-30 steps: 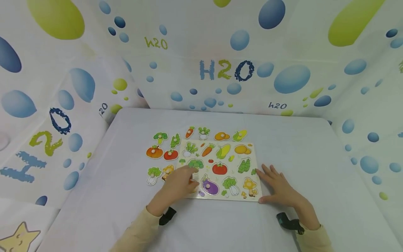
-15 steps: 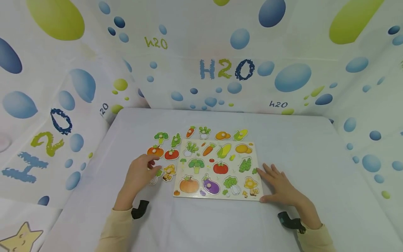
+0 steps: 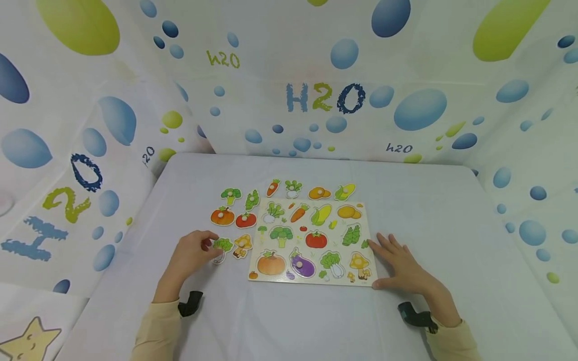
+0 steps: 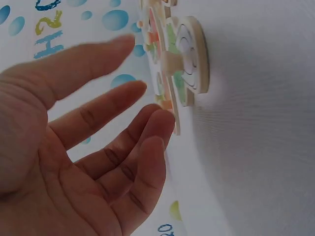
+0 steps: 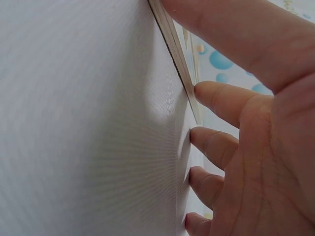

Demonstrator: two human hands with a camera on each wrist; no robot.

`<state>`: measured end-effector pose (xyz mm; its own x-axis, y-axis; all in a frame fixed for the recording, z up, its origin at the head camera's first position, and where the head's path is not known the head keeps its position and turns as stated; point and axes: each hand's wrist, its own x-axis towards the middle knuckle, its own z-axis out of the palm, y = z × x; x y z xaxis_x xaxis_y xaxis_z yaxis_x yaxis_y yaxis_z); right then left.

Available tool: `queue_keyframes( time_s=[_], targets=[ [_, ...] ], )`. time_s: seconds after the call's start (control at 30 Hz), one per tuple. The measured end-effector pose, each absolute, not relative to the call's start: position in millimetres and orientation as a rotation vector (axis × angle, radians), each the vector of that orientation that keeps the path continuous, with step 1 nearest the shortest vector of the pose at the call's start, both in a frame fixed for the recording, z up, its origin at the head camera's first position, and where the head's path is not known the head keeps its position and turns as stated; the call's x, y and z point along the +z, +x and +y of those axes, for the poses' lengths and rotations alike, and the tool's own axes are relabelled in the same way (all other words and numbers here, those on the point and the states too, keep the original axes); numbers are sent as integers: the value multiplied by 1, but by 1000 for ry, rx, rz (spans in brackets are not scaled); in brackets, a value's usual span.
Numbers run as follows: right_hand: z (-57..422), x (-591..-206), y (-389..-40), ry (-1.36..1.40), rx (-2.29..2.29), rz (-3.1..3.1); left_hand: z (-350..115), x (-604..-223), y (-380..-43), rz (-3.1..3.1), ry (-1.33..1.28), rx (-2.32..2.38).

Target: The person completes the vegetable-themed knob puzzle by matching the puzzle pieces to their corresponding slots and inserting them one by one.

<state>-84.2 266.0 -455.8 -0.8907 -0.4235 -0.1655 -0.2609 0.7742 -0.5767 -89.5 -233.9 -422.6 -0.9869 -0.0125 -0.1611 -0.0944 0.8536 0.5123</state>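
My left hand is just left of a bok choy puzzle piece. In the left wrist view the thumb and fingers of that hand are apart and loosely bent. The round knob of the nearest piece stands a short gap beyond the fingertips. At the right edge of the vegetable puzzle board, my right hand rests with spread fingers. Its thumb and index finger touch the board edge in the right wrist view. An eggplant piece with a knob sits in the board.
Around the board lie loose knobbed pieces: a mushroom piece, pumpkin piece, tomato piece, broccoli piece, carrot piece, corn piece and several others. A patterned cloth wall stands behind the white table.
My left hand has gone from over the board's lower left to the left side, then slightly down beside the bok choy piece. The right hand has stayed at the board's edge.
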Motion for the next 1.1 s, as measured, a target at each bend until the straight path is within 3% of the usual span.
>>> queue_keyframes(
  time_s=[1.1],
  targets=[
    [265,-455,-84,-520,-831,2671,-235,-437,-96,2810,-23,838]
  ],
)
